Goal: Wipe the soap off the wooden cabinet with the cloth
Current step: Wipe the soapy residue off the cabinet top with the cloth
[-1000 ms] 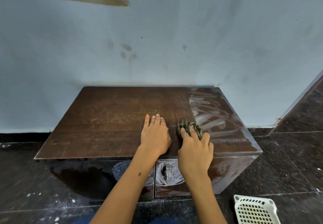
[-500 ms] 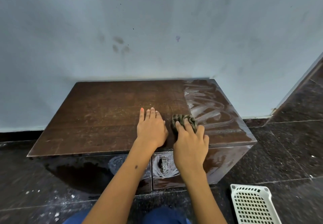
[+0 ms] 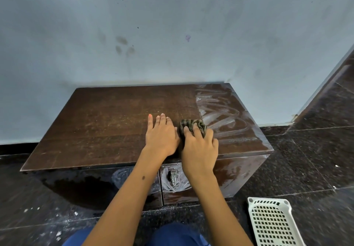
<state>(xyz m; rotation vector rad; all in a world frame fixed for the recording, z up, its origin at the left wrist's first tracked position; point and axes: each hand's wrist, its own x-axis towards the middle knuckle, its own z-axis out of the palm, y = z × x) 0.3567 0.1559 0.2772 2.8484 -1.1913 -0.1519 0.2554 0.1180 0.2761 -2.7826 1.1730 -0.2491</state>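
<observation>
At frame centre, the right hand presses a balled cloth onto the wooden cabinet top, fingers curled over it. Soap streaks lie just right. The left hand rests flat beside it, fingers released. A white basket sits lower right.
</observation>
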